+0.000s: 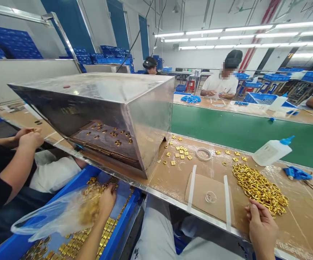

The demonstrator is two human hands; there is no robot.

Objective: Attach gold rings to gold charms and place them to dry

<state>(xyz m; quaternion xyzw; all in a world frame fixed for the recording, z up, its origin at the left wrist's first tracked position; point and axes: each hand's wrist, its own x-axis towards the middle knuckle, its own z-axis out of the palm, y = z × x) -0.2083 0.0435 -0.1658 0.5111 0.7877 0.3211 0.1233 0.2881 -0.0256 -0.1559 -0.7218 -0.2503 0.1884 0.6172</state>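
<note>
My left hand [107, 200] reaches down into a blue bin [133, 202], at the side of a clear plastic bag [64, 213] with gold pieces in it. The fingertips are hidden near the bag and the small gold parts. Rows of gold pieces [106, 234] lie in the bin. My right hand [262, 224] is at the near edge of a pile of gold rings [258, 187] on the table, thumb and fingers pressed together. What they pinch, if anything, is too small to name.
A metal hood [148, 119] stands over small gold parts. Cardboard [208, 187] is taped beside the rings. Behind are a tape roll [203, 154], a white bottle [271, 151] and a green belt [227, 128]. A person's hands [30, 137] are at left; another person [221, 81] sits opposite.
</note>
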